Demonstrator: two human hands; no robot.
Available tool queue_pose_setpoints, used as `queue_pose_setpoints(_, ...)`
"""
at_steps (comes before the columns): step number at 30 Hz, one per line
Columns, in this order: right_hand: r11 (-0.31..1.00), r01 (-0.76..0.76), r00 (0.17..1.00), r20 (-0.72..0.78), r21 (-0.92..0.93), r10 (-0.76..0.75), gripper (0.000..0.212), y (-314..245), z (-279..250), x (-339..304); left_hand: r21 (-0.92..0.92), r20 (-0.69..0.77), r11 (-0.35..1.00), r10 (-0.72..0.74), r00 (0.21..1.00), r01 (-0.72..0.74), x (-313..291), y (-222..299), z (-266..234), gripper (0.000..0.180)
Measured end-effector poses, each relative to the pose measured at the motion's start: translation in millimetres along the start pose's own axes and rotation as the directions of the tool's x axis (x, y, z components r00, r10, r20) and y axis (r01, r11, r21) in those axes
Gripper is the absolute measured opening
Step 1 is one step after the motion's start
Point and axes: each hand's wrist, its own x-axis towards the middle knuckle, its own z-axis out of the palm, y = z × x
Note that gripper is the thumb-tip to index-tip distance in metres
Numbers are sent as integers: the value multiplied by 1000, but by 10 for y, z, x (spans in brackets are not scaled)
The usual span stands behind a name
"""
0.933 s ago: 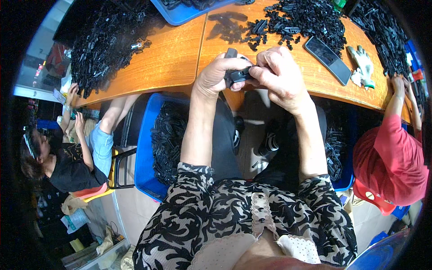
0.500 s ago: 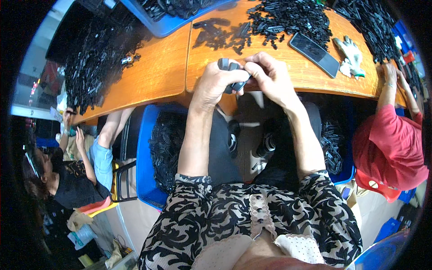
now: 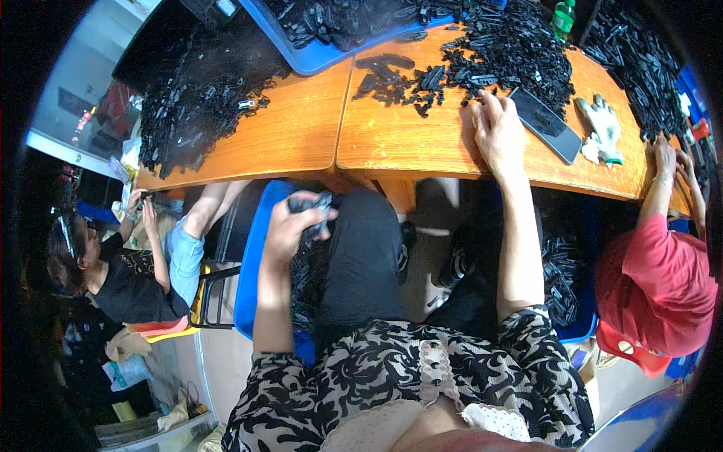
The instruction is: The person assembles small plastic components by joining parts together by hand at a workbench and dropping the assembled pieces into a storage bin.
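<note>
Over the blue bin beside my left leg, my left hand [image 3: 282, 230] is closed around several black plastic pieces [image 3: 316, 215], slightly blurred. The exact shape of these pieces cannot be made out. On the wooden table, my right hand [image 3: 498, 135] rests at the near edge of a heap of small black plastic parts [image 3: 520, 45]. Its fingers are bent and a little apart, with the fingertips down by the loose parts and nothing visible between them. To its right lies a dark phone [image 3: 548, 124].
A blue tray of black parts [image 3: 301, 64] stands at the back. A light glove [image 3: 600, 124] lies beyond the phone, a green bottle [image 3: 562, 19] behind. Blue bins [image 3: 245, 301] flank my legs. Co-workers sit left [image 3: 143, 282] and right [image 3: 655, 286]; another heap [image 3: 196, 98] covers the left table.
My hands have parted from their shared hold above the table edge. The left moved down and left with the black pieces; the right moved forward and right to the heap.
</note>
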Motion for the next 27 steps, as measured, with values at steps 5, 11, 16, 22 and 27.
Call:
queue_pose_setpoints(5, 962, 104, 987, 146, -252, -68, 20, -153, -23, 60, -167, -201, 985, -69, 977, 35, -420, -176, -461, 42)
queue_pose_setpoints(11, 970, 123, 992, 36, -210, -119, 22, -1, 104, 75, -224, -7, 972, 69, 998, -68, -141, 40, -16, 49)
queue_pose_setpoints(16, 944, 129, 989, 114, -305, -98, 21, -95, 51, 98, -158, 31, 977, 147, 989, -141, -32, 319, 425, 45)
queue_pose_setpoints(22, 963, 144, 988, 92, -229, -126, 22, -18, 43, 62, -100, 49, 985, 145, 988, -140, -30, 304, 519, 43)
queue_pose_setpoints(27, 967, 100, 983, 171, -234, -60, 19, -57, -21, 58, -59, -12, 993, 106, 994, -106, -69, 224, 443, 44)
